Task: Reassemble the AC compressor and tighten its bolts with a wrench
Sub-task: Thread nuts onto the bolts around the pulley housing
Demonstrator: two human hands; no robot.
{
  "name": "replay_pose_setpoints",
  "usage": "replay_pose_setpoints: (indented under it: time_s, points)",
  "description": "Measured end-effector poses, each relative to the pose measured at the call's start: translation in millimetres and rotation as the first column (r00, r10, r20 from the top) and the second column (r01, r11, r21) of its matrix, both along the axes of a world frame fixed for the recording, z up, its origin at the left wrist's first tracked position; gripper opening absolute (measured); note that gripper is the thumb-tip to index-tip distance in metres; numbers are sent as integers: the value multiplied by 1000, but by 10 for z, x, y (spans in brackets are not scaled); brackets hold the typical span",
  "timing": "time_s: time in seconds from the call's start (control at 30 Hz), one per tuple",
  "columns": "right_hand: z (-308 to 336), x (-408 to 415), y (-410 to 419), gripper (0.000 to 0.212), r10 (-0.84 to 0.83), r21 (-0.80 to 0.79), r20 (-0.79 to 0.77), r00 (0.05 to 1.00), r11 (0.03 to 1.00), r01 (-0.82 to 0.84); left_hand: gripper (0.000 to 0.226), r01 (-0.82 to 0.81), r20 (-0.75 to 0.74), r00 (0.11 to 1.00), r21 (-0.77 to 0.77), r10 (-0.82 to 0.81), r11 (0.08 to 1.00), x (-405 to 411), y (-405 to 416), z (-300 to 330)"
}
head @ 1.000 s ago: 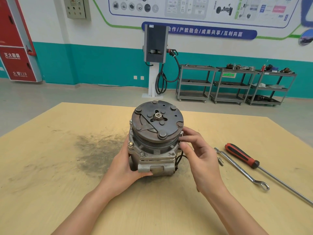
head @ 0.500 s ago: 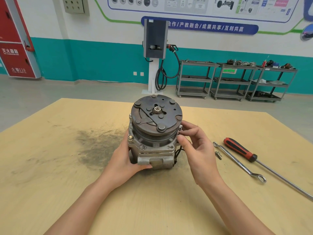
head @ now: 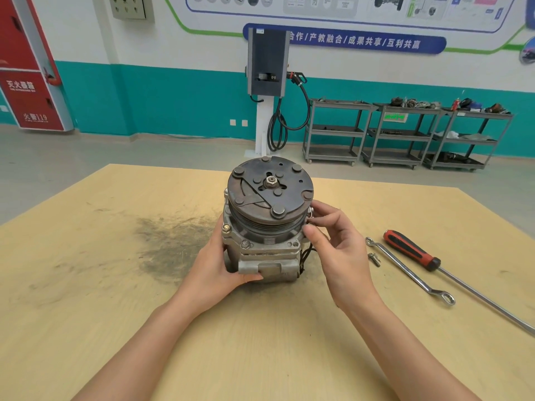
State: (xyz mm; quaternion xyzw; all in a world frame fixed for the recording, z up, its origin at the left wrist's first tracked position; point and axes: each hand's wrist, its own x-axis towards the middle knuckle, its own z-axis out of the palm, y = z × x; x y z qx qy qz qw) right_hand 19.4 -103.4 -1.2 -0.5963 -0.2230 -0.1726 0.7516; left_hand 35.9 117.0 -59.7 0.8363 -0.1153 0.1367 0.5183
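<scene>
Your left hand (head: 220,267) sits at lower centre of the frame, fingers curled in a firm grip. Your right hand (head: 338,250) is just right of it, thumb and fingertips (head: 311,233) pinching.

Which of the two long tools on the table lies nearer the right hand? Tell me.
The wrench: all bare metal with a ring at each end, it lies between the right hand and the screwdriver, which has a red and black handle.
</scene>
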Motion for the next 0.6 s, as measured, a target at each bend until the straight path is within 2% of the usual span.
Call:
replay_pose_setpoints:
  time_s: [0.1, 0.2, 0.27, 0.47, 0.6]
  points:
    - [-1, 0, 1, 15, -3, 5, 5, 1000, 1000, 3, 101, 5, 4, 1000, -7, -5, 1000, -2, 3, 1]
    - [-22, -17, -20, 9, -4, -65, 37, 999, 998, 7, 102, 3, 1, 1000, -9, -3, 1000, 1, 6, -5]
    - [-38, -24, -24, 14, -16, -93, 53, 998, 995, 21, 99, 0, 0, 1000, -1, 0, 1000, 5, 6, -12]
    - [-19, -2, -4, 6, -9, -39, 12, 1000, 999, 10, 98, -8, 1, 1000, 9, 8, 1000, 21, 5, -30]
    - [-16, 4, 13, 9, -18, 16, 9, 1000, 1000, 18, 98, -9, 2, 1000, 8, 9, 1000, 14, 7, -27]
